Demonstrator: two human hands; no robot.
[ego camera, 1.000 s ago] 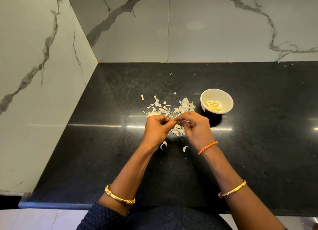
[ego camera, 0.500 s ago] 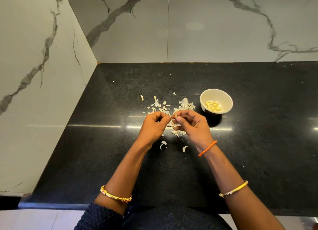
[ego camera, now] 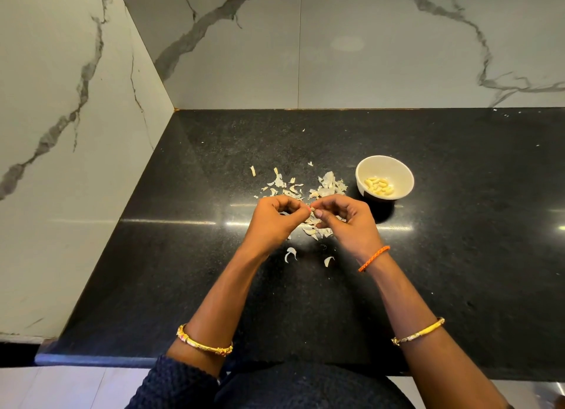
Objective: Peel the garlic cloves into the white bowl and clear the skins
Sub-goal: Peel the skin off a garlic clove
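— While both hands meet above the black counter point(ego camera: 458, 255), what do they hold?
— Left hand point(ego camera: 275, 222) and right hand point(ego camera: 348, 222), fingers curled, pinch one small garlic clove point(ego camera: 312, 208) between their fingertips.
— And around them?
— Skins point(ego camera: 321, 191) lie scattered beneath; peeled cloves point(ego camera: 379, 186) rest in the white bowl point(ego camera: 397, 170), near the right hand.

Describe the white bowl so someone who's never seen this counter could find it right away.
On the black countertop, look just right of the scattered garlic skins and beyond the right hand. The white bowl stands there, the only dish, round, holding pale peeled cloves.
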